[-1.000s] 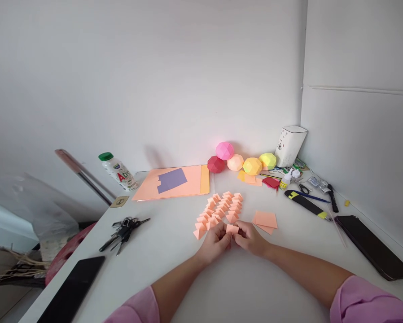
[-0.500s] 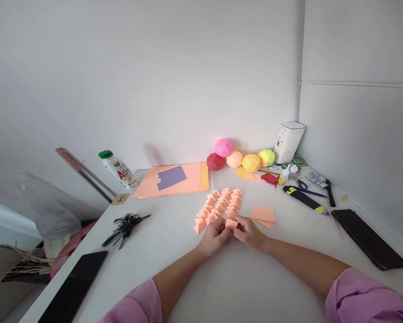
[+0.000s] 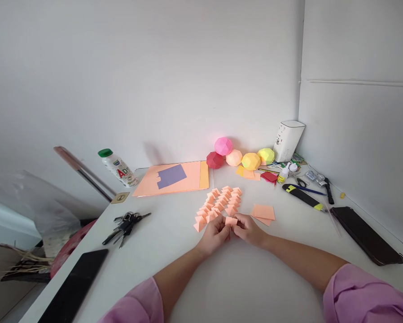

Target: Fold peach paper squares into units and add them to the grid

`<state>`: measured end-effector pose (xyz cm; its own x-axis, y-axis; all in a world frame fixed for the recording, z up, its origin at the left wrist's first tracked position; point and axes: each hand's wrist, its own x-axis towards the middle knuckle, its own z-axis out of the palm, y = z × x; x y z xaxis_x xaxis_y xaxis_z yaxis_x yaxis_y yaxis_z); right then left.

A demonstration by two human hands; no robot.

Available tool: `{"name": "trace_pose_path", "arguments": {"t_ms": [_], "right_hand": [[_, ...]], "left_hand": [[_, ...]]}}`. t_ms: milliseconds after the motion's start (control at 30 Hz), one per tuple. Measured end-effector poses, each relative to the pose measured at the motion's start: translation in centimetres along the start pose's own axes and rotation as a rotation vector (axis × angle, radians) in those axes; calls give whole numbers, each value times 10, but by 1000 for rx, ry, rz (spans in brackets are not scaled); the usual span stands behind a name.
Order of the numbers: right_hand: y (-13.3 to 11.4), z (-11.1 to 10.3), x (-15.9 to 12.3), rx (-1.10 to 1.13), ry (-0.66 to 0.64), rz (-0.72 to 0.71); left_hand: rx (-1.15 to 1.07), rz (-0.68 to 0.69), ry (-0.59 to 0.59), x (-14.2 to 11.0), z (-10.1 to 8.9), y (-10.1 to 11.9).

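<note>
A small folded piece of peach paper [image 3: 231,221] is pinched between my two hands, just above the white table. My left hand [image 3: 214,234] grips its left side, and my right hand [image 3: 250,231] has its right side, fingers curled around behind it. Beyond my hands stand rows of folded peach paper units [image 3: 218,206], small and pointed; the nearest ones are close to my left fingers. Flat peach paper squares [image 3: 264,213] lie overlapping to the right, a short way past my right hand.
Faceted paper balls [image 3: 251,161] rest along the wall. Large peach sheets [image 3: 144,183] lie at back left, near a tilted bottle [image 3: 119,168]. Keys [image 3: 126,226] and a black slab [image 3: 75,287] are at left; a utility knife [image 3: 304,198], glue bottle [image 3: 283,174] and black case [image 3: 366,235] at right.
My hands hold nearly the same place, still pinching the peach paper. The view has shifted very slightly; nothing else on the table has moved.
</note>
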<state>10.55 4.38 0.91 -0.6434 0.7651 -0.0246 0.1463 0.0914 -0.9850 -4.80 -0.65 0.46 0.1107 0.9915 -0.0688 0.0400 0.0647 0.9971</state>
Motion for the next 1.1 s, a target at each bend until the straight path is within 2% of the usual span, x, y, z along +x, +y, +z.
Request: {"name": "trace_pose_path", "arguments": {"t_ms": [367,1100], "right_hand": [[-2,-3,-1,89,-27,41],[10,-2,3,74,-29,-18]], "left_hand": [[-38,-25,6,-1,1,5],[-1,5,1,2,-1,-1]]}}
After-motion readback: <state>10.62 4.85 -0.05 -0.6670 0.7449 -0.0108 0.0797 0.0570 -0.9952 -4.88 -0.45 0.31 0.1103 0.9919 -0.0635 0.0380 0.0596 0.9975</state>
